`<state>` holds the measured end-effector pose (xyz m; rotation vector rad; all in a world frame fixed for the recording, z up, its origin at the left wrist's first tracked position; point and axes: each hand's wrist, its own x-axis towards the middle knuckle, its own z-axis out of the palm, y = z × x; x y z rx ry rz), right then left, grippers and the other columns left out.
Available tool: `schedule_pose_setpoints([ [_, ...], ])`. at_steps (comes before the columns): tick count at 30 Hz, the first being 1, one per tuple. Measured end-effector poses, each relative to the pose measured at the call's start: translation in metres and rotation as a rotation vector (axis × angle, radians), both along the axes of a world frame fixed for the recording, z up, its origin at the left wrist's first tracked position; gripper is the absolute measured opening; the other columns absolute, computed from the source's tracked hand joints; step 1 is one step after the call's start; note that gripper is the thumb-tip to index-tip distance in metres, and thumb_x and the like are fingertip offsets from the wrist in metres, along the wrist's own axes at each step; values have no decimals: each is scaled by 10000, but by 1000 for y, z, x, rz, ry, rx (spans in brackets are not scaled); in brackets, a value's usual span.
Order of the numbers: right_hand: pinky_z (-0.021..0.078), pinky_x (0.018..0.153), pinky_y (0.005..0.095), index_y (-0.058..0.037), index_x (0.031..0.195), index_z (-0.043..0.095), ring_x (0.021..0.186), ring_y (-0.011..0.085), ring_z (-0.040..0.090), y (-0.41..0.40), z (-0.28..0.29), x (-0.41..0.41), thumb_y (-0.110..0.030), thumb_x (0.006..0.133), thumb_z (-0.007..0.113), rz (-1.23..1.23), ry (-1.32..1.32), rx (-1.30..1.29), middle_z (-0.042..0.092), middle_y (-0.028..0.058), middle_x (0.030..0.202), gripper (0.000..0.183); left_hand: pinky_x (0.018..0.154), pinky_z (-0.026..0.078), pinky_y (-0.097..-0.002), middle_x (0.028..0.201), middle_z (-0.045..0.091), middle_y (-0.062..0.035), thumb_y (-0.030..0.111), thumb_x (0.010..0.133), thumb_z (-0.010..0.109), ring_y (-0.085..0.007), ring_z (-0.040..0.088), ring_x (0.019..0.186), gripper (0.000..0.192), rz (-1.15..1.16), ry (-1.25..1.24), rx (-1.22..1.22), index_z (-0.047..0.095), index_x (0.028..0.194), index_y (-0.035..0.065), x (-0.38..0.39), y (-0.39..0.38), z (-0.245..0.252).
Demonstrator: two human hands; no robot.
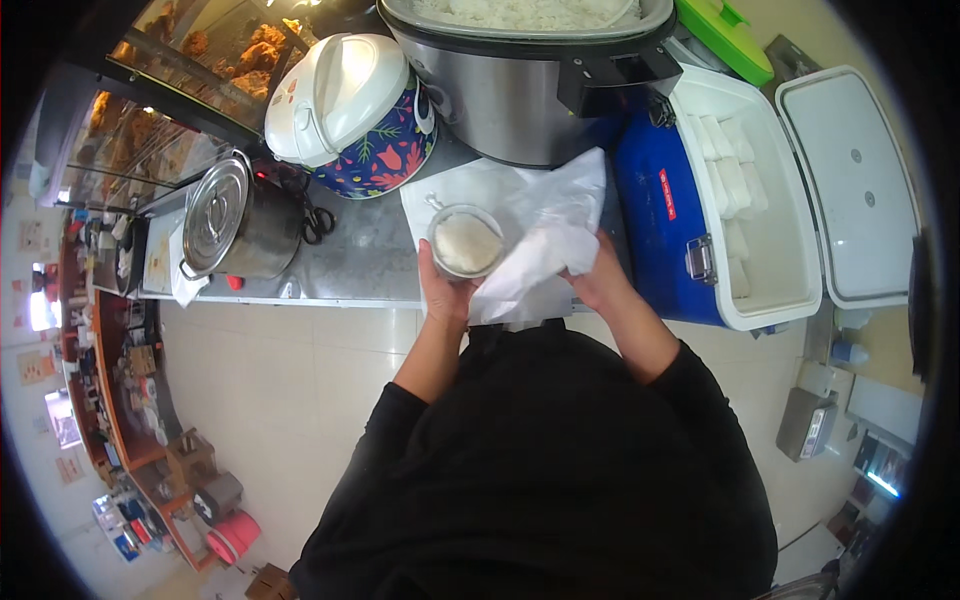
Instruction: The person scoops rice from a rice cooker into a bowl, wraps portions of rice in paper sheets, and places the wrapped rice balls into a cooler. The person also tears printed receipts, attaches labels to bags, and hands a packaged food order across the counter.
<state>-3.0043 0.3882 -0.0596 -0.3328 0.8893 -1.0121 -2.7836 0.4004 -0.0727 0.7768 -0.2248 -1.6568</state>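
Observation:
A small round metal cup filled with white rice [469, 241] is held in my left hand [445, 289], whose fingers lie around its lower side. My right hand [596, 277] grips a sheet of thin white wrapping paper [536, 259], which stretches across to my left hand beside the cup. More white paper [435, 187] lies on the metal counter beneath. Behind it stands a large steel rice cooker [510, 97], open and full of cooked rice [525, 13]. To the right, an open blue cooler [656, 217] holds several white wrapped bundles [727, 165].
Left of the rice cooker stand a flower-patterned rice cooker [375, 142], black-handled scissors [319, 223] and a lidded steel pot [262, 225]. A glass display case [172, 112] with fried chicken is at upper left. The cooler's lid [851, 187] hangs open rightward; a green lid [727, 37] lies behind.

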Motion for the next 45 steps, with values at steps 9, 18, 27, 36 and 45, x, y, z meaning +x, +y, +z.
schedule_pose_setpoints([
  [9,462,818,313,-16,1129,579,969,162,584,93,34,-71,-85,841,521,149,700,-386,628,68,1028,302,946,447,-421,1232,518,-123,157,650,789,-305,531,1107,667,64,-1266,-311,481,1236,80,10,-27,12],
  [18,416,984,354,-32,1258,523,1131,245,549,100,26,-78,-98,908,521,253,379,-541,588,134,1202,356,1046,225,-621,1419,325,-193,482,753,681,-457,295,1308,724,-316,-2011,-619,445,1354,153,-18,-12,27],
  [27,427,866,411,-41,970,656,918,327,591,73,88,234,-83,712,628,610,530,-1602,628,140,996,263,917,470,-439,1328,450,-187,800,718,477,-294,516,1135,1089,177,-289,-378,118,1482,111,128,150,100],
  [36,383,982,427,-29,1234,467,1161,360,470,244,108,552,-139,701,725,888,-165,-1802,468,189,1282,603,616,513,-320,830,571,-43,240,962,441,-167,582,752,152,1441,-379,-56,525,991,116,437,378,93],
  [45,273,1025,531,-138,1184,621,1228,334,468,251,86,768,-81,758,555,828,16,-1922,554,85,1293,435,899,451,-395,1189,506,-134,462,955,333,-264,519,1072,523,1023,-22,-109,357,1308,77,582,340,64],
])
